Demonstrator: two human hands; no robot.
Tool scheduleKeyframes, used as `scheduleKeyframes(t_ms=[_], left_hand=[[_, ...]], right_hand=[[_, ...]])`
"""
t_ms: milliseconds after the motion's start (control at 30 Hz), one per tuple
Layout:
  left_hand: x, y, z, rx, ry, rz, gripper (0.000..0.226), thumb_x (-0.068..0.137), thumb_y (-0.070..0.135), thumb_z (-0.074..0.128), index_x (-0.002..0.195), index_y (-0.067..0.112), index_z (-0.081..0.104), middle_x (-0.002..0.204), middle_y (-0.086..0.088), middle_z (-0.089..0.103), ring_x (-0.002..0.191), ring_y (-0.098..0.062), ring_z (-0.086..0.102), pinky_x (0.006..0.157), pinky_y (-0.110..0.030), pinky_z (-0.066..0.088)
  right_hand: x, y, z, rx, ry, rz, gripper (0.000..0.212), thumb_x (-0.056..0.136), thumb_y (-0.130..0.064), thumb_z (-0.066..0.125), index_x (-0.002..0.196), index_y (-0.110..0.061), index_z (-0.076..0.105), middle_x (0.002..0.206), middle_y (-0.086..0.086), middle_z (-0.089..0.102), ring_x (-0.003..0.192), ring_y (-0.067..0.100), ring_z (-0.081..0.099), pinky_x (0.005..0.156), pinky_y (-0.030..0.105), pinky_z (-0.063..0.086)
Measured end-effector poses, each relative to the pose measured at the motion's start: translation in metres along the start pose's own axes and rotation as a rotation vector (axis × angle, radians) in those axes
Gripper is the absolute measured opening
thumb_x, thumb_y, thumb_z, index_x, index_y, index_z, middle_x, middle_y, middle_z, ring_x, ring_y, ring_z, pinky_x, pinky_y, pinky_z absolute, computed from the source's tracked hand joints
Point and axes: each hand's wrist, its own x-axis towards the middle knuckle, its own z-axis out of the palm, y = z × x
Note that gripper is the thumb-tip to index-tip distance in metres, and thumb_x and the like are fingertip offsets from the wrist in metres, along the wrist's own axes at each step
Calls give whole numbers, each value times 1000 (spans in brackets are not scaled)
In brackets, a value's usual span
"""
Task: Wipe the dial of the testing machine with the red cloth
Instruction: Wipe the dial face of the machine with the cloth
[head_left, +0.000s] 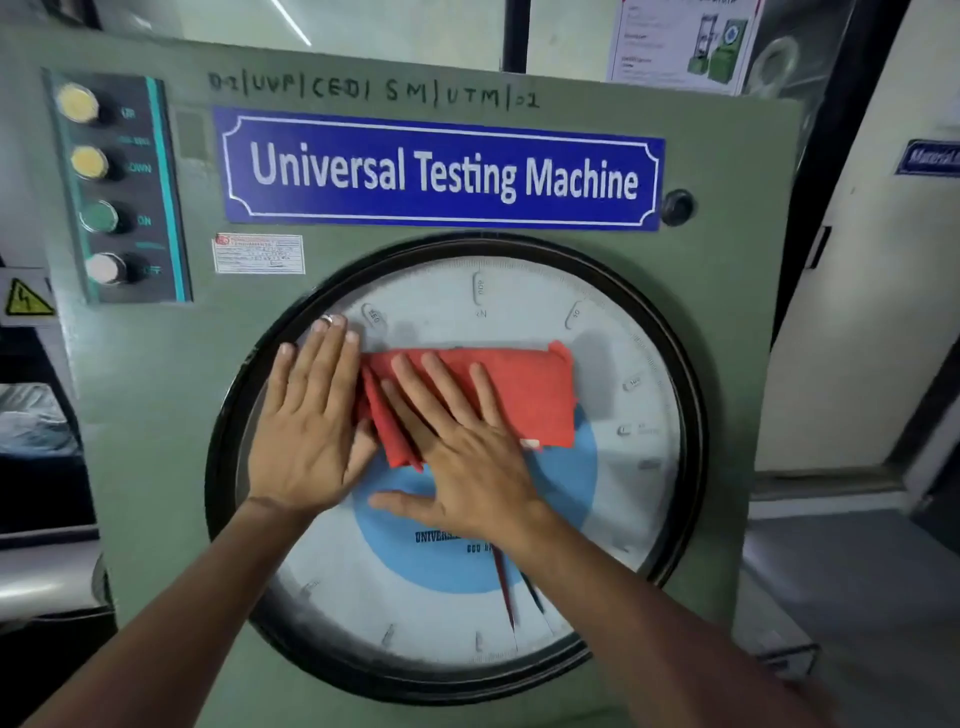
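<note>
The big round dial (613, 332) with a black rim fills the middle of the green machine front. A folded red cloth (524, 395) lies flat against the upper middle of the dial glass. My right hand (467, 447) presses flat on the cloth's lower left part, fingers spread. My left hand (306, 421) lies flat on the glass at the cloth's left edge, its thumb tucked under the cloth's folds; a ring shows on one finger. Red and black pointers (506, 592) hang down below my right wrist.
A blue "Universal Testing Machine" sign (441, 174) sits above the dial. A dark button panel (111, 192) with several round buttons is at upper left, a yellow hazard sticker (26, 299) beside it. A black knob (677, 207) is right of the sign.
</note>
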Motion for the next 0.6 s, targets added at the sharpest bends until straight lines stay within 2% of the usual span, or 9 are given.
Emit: scheduleKeyframes(t_ms=[100,233,333,400,467,600], left_hand=[[1,0,1,24,1,6,80,101,45,30,164,-4,22,173,-23,23,163,-34,17,133,-56,13],[0,-2,3,43,-18,7,79,103,47,20,165,-2,19,174,-22,21,164,-34,15,133,-56,12],[0,-2,6,82,-37,28,79,103,47,24,166,1,16,175,-23,15,165,-36,10,133,-57,9],[0,-1,8,116,-47,48,79,102,45,29,166,2,15,176,-23,10,164,-38,8,133,-58,8],[0,1,10,121,-46,56,79,101,44,32,166,2,16,176,-24,9,164,-39,8,133,-58,7],[-1,-3,10,14,6,0,84,103,54,19,164,-4,20,173,-24,16,165,-33,8,134,-53,6]], right_hand=[[1,32,-10,-58,7,-6,102,93,-87,41,171,-23,24,182,0,18,169,23,11,134,60,11],[0,86,-20,-98,71,198,100,96,-85,36,172,-21,20,183,3,14,170,25,7,135,60,8],[-60,80,-9,-65,69,369,102,98,-82,36,172,-15,20,182,8,13,170,29,5,131,68,12],[-72,54,-2,-16,42,459,107,95,-86,32,172,-13,18,183,9,8,170,32,2,131,71,8],[-37,31,0,5,17,416,112,91,-90,30,172,-14,17,183,8,4,169,33,0,132,70,3],[39,-16,1,16,22,113,120,83,-92,46,172,-16,21,183,4,10,170,28,0,132,68,4]])
